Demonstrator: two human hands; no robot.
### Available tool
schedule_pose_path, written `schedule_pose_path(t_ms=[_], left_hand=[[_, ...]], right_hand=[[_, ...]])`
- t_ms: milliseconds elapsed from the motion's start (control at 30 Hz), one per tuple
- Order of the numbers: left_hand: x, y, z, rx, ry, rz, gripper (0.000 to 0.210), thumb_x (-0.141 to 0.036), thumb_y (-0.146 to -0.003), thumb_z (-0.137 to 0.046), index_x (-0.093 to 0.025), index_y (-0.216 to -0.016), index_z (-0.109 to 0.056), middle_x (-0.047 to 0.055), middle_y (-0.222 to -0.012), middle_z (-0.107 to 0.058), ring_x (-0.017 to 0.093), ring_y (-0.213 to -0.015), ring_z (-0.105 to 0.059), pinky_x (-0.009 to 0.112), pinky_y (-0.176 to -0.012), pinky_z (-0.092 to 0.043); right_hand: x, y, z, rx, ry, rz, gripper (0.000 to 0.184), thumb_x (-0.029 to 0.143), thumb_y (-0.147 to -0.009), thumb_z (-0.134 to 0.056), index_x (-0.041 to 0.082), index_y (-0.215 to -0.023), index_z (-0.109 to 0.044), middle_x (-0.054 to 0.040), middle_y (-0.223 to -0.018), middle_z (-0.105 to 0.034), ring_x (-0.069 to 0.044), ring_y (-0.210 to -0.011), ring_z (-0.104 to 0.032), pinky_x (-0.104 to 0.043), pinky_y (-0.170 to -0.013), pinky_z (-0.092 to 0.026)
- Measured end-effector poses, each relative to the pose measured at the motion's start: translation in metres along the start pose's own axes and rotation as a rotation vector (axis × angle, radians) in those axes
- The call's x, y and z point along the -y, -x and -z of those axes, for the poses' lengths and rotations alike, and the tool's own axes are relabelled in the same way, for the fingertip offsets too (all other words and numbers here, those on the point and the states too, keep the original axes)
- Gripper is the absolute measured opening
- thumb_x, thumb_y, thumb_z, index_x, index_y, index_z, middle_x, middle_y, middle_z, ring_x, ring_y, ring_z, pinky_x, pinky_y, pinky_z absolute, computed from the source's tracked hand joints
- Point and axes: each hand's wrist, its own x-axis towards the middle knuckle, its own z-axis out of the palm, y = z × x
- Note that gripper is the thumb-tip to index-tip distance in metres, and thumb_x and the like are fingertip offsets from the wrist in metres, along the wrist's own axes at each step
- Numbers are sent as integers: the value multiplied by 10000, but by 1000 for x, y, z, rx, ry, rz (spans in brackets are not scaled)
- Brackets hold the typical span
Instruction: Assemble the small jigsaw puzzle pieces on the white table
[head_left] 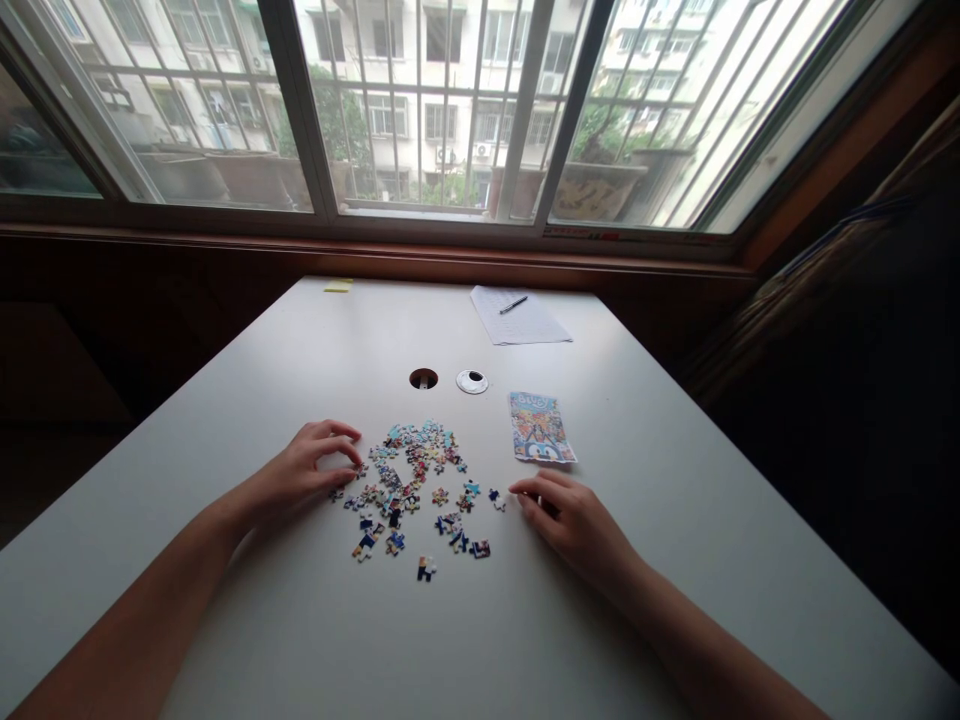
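Note:
A loose pile of jigsaw puzzle pieces (420, 455) lies in the middle of the white table, small and many-coloured. Along the pile's left edge rests my left hand (311, 462), its fingers curved and apart, the tips at or just beside a few pieces; whether they touch is unclear. My right hand (564, 512) lies on the table to the right, fingers loosely bent with a gap between them and nothing visible inside. Just left of its fingertips is a single dark blue and white puzzle piece (497, 499). Nearest me sits another lone puzzle piece (426, 569).
A colourful picture sheet (541, 428) lies beyond my right hand. Behind the pile are a round cable hole (424, 379) and its white cover (472, 381). Paper (517, 325) with a pen (514, 305) and a yellow sticky note (338, 286) lie near the window.

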Motion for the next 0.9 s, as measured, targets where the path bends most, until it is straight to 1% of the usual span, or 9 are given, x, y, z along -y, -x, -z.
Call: schedule_pose_path(t_ms=[100,300,533,667,800,900], left_hand=[[2,0,-1,4,-3,9,269,-526,-901,-608,-306,-963,-752,47,-1320,-578,287,-1250,-503,457,-1112,-394],[6,2,-4,-13,-13,9,280,-541,-890,-619,-305,-947,-760,44,-1316,-592,285,-1237,-508,435,-1098,-415],[8,3,-3,9,3,32,294,-549,-901,-603,-302,-946,-755,45,-1346,-577,296,-1273,-483,477,-1121,-390],[6,3,-3,5,8,46,304,-558,-892,-611,-296,-937,-760,45,-1343,-582,293,-1266,-499,454,-1102,-425],[6,3,-4,-11,13,25,327,-571,-892,-607,-285,-943,-758,53,-1339,-588,289,-1265,-494,440,-1112,-419],[6,3,-4,-5,25,40,320,-577,-890,-609,-296,-944,-753,44,-1337,-589,291,-1271,-488,445,-1112,-417]], right_hand=[[1,0,0,-1,-4,-2,228,265,-966,-518,238,-1047,-730,-62,-977,-700,-191,-824,-657,-304,-727,-511],[2,1,-2,-2,10,12,231,268,-968,-518,244,-1049,-733,-47,-898,-685,-169,-730,-631,-289,-679,-498],[4,1,-3,6,3,3,217,249,-962,-531,241,-1052,-727,-46,-917,-681,-175,-766,-636,-299,-702,-494],[5,0,-3,7,0,-3,218,251,-962,-528,242,-1048,-728,-44,-916,-682,-175,-757,-634,-305,-704,-499],[5,0,-4,-3,0,9,217,247,-960,-532,245,-1052,-729,-46,-917,-688,-177,-761,-640,-298,-705,-502],[4,0,-4,-6,0,5,213,244,-959,-536,251,-1047,-730,-42,-917,-688,-177,-767,-644,-292,-708,-501]])
